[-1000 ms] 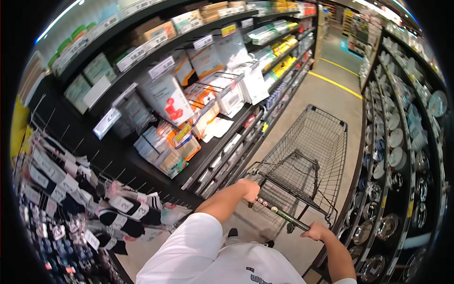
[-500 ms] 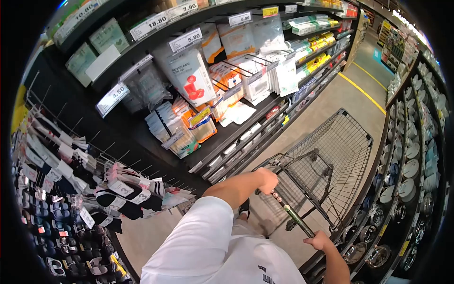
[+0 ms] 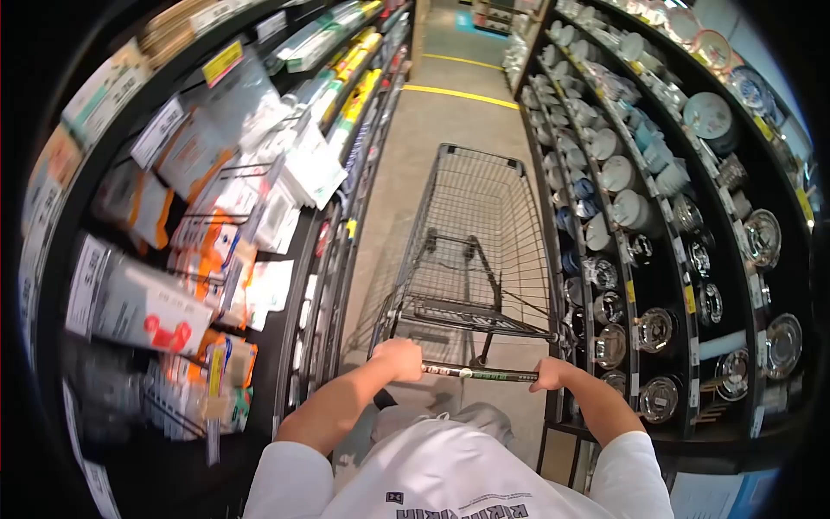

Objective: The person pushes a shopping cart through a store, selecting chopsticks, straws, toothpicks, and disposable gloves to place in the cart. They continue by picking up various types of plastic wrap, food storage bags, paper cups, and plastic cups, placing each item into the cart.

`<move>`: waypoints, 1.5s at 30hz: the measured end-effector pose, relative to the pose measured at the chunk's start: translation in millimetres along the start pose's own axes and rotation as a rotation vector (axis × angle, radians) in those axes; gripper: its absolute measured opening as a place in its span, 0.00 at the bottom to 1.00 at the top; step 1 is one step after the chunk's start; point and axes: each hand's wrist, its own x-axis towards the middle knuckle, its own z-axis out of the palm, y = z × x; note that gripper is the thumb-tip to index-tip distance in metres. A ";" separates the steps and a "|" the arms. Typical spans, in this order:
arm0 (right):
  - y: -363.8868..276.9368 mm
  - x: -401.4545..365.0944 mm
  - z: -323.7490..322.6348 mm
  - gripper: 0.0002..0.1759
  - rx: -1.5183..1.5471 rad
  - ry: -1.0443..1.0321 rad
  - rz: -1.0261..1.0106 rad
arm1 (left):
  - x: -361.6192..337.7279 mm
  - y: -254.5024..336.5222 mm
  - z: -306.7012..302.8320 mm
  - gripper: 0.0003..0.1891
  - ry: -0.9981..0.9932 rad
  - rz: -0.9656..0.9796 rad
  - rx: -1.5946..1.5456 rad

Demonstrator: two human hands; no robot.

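A wire shopping cart (image 3: pixel 484 195) stands in front of me in the aisle, its basket holding nothing that I can see. Its dark handlebar (image 3: pixel 467 373) has printed lettering and runs across just ahead of my body. My left hand (image 3: pixel 398 359) is wrapped round the left end of the bar. At the right end, my right hand (image 3: pixel 552 374) is closed on the same bar. Both forearms reach forward from white sleeves.
Shelves on the left hold a beverage straw pack (image 3: pixel 151 307), other packets and boxed rolls (image 3: pixel 346 69). On the right, shelves carry bowls (image 3: pixel 618 173), plates (image 3: pixel 709 115) and metal dishes (image 3: pixel 661 398) close to the cart. Yellow lines (image 3: pixel 458 93) cross the floor ahead.
My view has swung right, so the cart now points straight up the aisle. Both hands have stayed on the handlebar. The sock rack on the left has left the view.
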 end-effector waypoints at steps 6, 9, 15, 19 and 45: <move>7.4 20.4 -11.3 0.30 -0.036 -0.036 -0.003 | 13.7 -8.8 -9.3 0.18 0.014 0.015 -0.029; 7.3 21.9 -23.8 0.31 -0.012 -0.053 -0.044 | 17.9 -7.9 -15.1 0.19 0.019 -0.001 -0.032; 25.7 42.3 -40.7 0.33 -0.037 -0.029 -0.126 | 36.9 -2.6 -24.1 0.19 0.044 -0.032 0.004; 37.8 55.9 -52.1 0.34 -0.051 0.024 -0.157 | 42.5 5.7 -34.8 0.18 0.074 -0.036 0.022; 43.5 70.5 -77.4 0.32 0.012 0.066 -0.151 | 55.8 5.7 -46.5 0.17 0.128 -0.067 0.033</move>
